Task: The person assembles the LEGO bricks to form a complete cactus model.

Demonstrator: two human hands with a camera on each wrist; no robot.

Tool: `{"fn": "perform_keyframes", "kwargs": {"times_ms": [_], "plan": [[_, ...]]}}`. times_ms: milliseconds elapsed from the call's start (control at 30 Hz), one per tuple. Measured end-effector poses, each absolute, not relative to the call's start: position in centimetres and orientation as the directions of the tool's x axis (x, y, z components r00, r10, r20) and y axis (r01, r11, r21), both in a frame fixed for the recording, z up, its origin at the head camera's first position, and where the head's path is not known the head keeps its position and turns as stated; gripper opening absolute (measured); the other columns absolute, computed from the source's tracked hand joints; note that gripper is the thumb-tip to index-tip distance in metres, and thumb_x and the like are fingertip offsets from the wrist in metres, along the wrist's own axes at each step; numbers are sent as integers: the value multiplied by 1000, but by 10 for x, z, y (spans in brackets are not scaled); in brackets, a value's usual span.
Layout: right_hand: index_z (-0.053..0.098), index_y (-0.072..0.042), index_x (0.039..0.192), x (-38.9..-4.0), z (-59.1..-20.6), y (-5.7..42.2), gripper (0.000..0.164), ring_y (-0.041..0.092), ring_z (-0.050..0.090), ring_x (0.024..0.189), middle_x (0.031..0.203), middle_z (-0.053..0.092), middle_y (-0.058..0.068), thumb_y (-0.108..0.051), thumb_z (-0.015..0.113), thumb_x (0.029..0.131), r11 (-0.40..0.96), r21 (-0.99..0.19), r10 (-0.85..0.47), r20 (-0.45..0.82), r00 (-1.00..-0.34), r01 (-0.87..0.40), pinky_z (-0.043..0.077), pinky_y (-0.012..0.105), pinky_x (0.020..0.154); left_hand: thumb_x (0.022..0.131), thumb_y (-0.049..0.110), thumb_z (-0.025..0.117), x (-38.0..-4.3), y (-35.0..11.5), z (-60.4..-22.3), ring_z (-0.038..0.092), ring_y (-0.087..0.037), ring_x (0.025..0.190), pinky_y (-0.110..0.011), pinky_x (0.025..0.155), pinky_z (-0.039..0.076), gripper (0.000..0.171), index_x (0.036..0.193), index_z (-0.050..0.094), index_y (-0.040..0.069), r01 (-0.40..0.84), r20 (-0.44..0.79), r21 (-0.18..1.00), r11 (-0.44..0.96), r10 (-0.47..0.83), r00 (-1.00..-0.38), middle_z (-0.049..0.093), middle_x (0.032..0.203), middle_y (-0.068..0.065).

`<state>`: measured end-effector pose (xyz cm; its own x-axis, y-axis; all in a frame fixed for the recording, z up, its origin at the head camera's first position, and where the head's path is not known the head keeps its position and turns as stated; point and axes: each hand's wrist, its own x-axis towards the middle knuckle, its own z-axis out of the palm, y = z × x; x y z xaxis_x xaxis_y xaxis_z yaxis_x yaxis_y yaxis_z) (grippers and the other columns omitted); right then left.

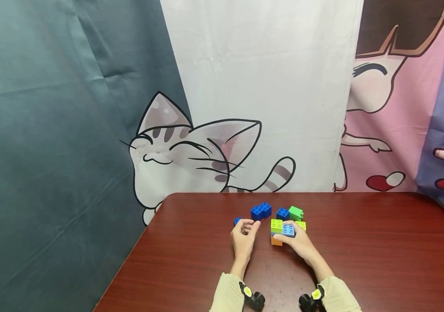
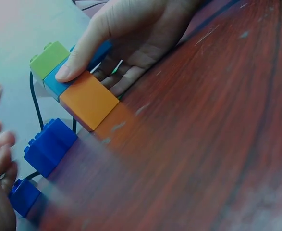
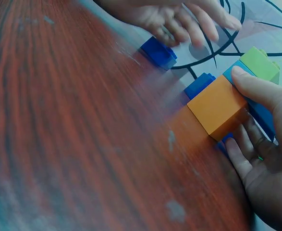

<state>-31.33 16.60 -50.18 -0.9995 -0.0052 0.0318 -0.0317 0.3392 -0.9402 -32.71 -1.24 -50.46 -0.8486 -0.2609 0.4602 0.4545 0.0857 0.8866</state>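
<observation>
My right hand (image 1: 301, 243) grips a small stack of toy building bricks, its thumb pressed along the near side on a blue layer. The stack has an orange brick (image 2: 89, 100) at the bottom, blue bricks (image 1: 288, 230) in the middle and a lime green brick (image 1: 276, 225) on top. In the right wrist view the orange brick's lower edge is right at the tabletop. To the left, my left hand (image 1: 243, 238) hovers with loosely bent fingers and nothing between them. Just beyond its fingers lies a blue brick (image 1: 237, 220), partly hidden by them.
Behind the hands on the brown table (image 1: 183, 260) sit joined blue bricks (image 1: 260, 211), another blue brick (image 1: 282, 213) and a green brick (image 1: 296, 212). A lime brick (image 1: 301, 225) shows partly behind my right hand. A printed cloth (image 1: 276, 86) hangs behind the table's far edge.
</observation>
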Motion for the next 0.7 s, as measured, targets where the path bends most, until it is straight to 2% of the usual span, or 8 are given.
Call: {"fn": "perform_keyframes", "kwargs": {"times_ms": [100,167,233,333,500,567,700], "plan": [[49,-5,131,-312,-501,166,58,24,58,104,124,61,18,-30,75,86,348,-937,1,28,-1000,-25,49,28,88,77,19,83,-330,-13,-503,49,-9,62,-15,59,40,26,87,68,0,474,504,862,179,-387,-772,62,72,-14],[48,-4,132,-312,-500,165,59,24,58,104,125,61,19,-30,74,86,346,-938,-4,16,-1000,-17,49,27,87,74,19,85,-331,-14,-504,51,-20,75,-23,69,42,33,93,66,1,433,514,858,278,-447,-732,61,82,-16],[47,-4,133,-311,-500,165,60,23,58,104,125,61,19,-31,74,86,345,-938,-7,8,-1000,-10,50,28,86,72,21,87,-333,-15,-507,50,-28,92,-34,84,40,44,104,63,2,349,489,868,353,-488,-723,58,99,-17],[47,-4,134,-311,-500,165,61,22,58,104,125,61,19,-32,74,87,346,-938,-16,2,-1000,-8,50,28,86,69,27,88,-336,-16,-510,43,-35,111,-51,97,33,65,120,55,5,207,411,887,414,-499,-763,52,119,-19],[46,-5,133,-314,-500,166,60,23,58,104,124,61,18,-32,74,87,351,-936,-15,11,-1000,-16,49,28,85,66,34,89,-339,-18,-512,39,-41,123,-59,103,30,91,137,44,0,57,314,853,519,-424,-849,48,133,-23],[46,-5,132,-315,-499,166,59,23,58,104,124,61,18,-31,74,86,349,-937,-9,8,-1000,-10,48,27,85,67,35,88,-341,-18,-512,39,-40,125,-59,103,31,95,140,42,-3,27,306,823,567,-403,-862,50,135,-22],[46,-7,133,-319,-500,164,62,25,57,107,126,59,18,-35,74,86,339,-941,6,-12,-1000,13,48,28,86,68,34,87,-344,-18,-512,43,-38,120,-55,101,35,89,137,45,-4,-28,317,772,635,-422,-849,54,129,-21]]}}
